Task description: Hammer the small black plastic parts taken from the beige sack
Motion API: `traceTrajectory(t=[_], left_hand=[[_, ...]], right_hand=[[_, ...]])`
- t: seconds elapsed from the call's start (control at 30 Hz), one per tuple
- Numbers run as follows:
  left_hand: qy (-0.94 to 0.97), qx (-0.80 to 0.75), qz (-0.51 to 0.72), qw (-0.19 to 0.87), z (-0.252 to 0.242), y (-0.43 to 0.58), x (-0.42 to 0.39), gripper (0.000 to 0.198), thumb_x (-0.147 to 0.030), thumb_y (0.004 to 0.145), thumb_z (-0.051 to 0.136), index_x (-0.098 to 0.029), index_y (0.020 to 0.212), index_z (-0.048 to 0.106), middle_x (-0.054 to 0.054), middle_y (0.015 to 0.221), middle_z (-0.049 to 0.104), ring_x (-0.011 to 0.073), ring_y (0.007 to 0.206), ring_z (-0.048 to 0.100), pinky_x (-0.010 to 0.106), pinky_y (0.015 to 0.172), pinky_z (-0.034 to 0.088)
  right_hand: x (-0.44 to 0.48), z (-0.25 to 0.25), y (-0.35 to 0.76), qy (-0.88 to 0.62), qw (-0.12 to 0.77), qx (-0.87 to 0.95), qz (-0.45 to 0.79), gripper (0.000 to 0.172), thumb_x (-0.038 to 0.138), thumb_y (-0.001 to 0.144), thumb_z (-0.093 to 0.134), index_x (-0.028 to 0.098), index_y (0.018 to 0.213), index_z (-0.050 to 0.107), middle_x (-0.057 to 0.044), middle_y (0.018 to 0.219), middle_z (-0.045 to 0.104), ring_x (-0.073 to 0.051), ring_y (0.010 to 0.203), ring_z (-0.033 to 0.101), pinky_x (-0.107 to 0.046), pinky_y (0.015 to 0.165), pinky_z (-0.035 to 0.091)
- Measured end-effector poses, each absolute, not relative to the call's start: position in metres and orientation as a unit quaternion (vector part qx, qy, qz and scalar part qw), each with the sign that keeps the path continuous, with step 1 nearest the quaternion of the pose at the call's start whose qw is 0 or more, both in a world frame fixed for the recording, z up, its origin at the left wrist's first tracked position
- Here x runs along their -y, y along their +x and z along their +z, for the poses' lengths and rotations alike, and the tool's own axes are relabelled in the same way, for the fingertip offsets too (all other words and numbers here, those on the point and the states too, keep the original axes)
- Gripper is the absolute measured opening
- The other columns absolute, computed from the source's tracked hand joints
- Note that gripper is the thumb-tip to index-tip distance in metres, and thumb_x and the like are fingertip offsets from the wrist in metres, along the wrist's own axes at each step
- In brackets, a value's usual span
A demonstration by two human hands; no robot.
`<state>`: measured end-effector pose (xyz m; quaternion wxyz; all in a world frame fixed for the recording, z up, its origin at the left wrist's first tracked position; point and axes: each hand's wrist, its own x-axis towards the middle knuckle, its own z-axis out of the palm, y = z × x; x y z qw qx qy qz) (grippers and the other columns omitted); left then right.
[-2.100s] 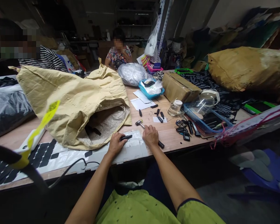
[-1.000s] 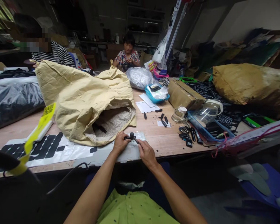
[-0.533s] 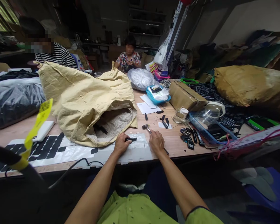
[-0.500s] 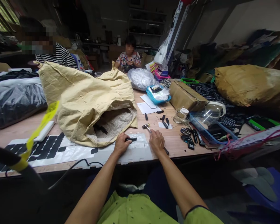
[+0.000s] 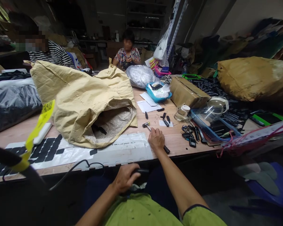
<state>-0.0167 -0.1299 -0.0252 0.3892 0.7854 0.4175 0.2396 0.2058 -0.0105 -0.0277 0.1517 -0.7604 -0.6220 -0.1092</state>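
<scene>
Gripping hammer (image 5: 146,125): right hand (image 5: 157,140); black piece (image 5: 142,170): left hand (image 5: 125,177)

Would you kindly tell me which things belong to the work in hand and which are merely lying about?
In use: black piece, in the left hand; hammer, in the right hand.
Probably just lying about: cardboard box, jar, key fobs.

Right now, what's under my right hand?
A hammer: its head and black handle end show on either side of your right hand. The handle's middle and anything beneath your palm are hidden.
</scene>
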Motion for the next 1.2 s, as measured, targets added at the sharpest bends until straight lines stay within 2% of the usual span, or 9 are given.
traceTrajectory(t=[0.17,0.3,0.43,0.5,0.6,0.7,0.87,1.07,1.2], left_hand=[[0.768,-0.504,0.054,0.391,-0.053,-0.012,0.156,0.034,-0.039,0.097,0.041,-0.029,0.121,0.061,0.005,0.095,0.075,0.0244,0.09,0.071,0.033,0.083,0.049],[0.756,-0.546,-0.041,0.359,-0.049,-0.006,0.15,0.046,-0.034,0.088,0.057,-0.027,0.133,0.059,0.01,0.099,0.076,0.0316,0.099,0.071,0.038,0.083,0.05],[0.764,-0.52,0.106,0.367,-0.019,-0.004,0.123,0.024,-0.036,0.088,0.059,-0.028,0.104,0.075,0.003,0.085,0.077,0.0228,0.083,0.071,0.029,0.076,0.05],[0.736,-0.558,0.208,0.321,-0.002,-0.011,0.093,0.027,-0.034,0.092,0.052,-0.025,0.103,0.075,0.003,0.078,0.074,0.0195,0.072,0.067,0.028,0.071,0.049],[0.682,-0.655,0.277,0.172,0.018,-0.037,0.035,0.031,-0.018,0.09,0.048,-0.021,0.106,0.074,0.009,0.096,0.072,0.022,0.082,0.065,0.031,0.074,0.05],[0.627,-0.749,0.207,0.051,0.026,-0.07,-0.012,0.04,-0.007,0.078,0.054,-0.023,0.108,0.075,0.014,0.113,0.068,0.0304,0.095,0.062,0.039,0.079,0.048],[0.591,-0.798,0.078,0.087,0.025,-0.098,-0.04,0.041,-0.008,0.077,0.055,-0.026,0.109,0.074,0.013,0.104,0.072,0.0339,0.097,0.064,0.044,0.084,0.046],[0.649,-0.749,0.105,0.083,0.024,-0.092,-0.032,0.034,-0.007,0.075,0.056,-0.026,0.095,0.075,0.011,0.108,0.07,0.0349,0.111,0.06,0.042,0.088,0.045],[0.677,-0.719,0.141,0.075,0.025,-0.089,-0.025,0.031,-0.008,0.076,0.058,-0.025,0.095,0.076,0.01,0.107,0.07,0.0349,0.112,0.056,0.043,0.089,0.044]], right_hand=[[0.01,-0.028,0.205,-0.76,0.157,0.622,-0.106,0.029,0.019,0.092,0.048,0.019,0.115,0.065,-0.011,0.095,0.059,-0.024,0.09,0.05,-0.031,0.067,0.033],[0.011,-0.028,0.205,-0.757,0.163,0.622,-0.115,0.029,0.018,0.093,0.045,0.019,0.114,0.066,-0.011,0.094,0.058,-0.024,0.089,0.05,-0.031,0.067,0.033],[0.011,-0.028,0.205,-0.761,0.159,0.619,-0.113,0.029,0.018,0.092,0.046,0.018,0.114,0.066,-0.011,0.094,0.058,-0.023,0.089,0.05,-0.031,0.067,0.033],[0.011,-0.028,0.205,-0.76,0.159,0.62,-0.115,0.029,0.018,0.092,0.047,0.018,0.114,0.066,-0.011,0.093,0.058,-0.024,0.089,0.05,-0.031,0.068,0.033],[0.011,-0.027,0.205,-0.758,0.162,0.62,-0.118,0.029,0.018,0.092,0.046,0.019,0.113,0.066,-0.011,0.093,0.059,-0.024,0.089,0.05,-0.031,0.068,0.033],[0.011,-0.027,0.204,-0.76,0.162,0.619,-0.116,0.029,0.017,0.092,0.045,0.019,0.112,0.066,-0.011,0.093,0.059,-0.024,0.089,0.05,-0.032,0.067,0.033],[0.012,-0.026,0.203,-0.761,0.158,0.62,-0.106,0.029,0.017,0.091,0.046,0.018,0.112,0.065,-0.011,0.095,0.059,-0.024,0.089,0.05,-0.032,0.067,0.034],[0.012,-0.022,0.201,-0.766,0.15,0.617,-0.099,0.029,0.018,0.091,0.047,0.019,0.114,0.065,-0.011,0.097,0.059,-0.024,0.091,0.051,-0.032,0.068,0.035],[0.012,-0.022,0.2,-0.766,0.152,0.616,-0.099,0.029,0.017,0.091,0.047,0.018,0.113,0.066,-0.012,0.096,0.06,-0.024,0.091,0.051,-0.032,0.068,0.035]])
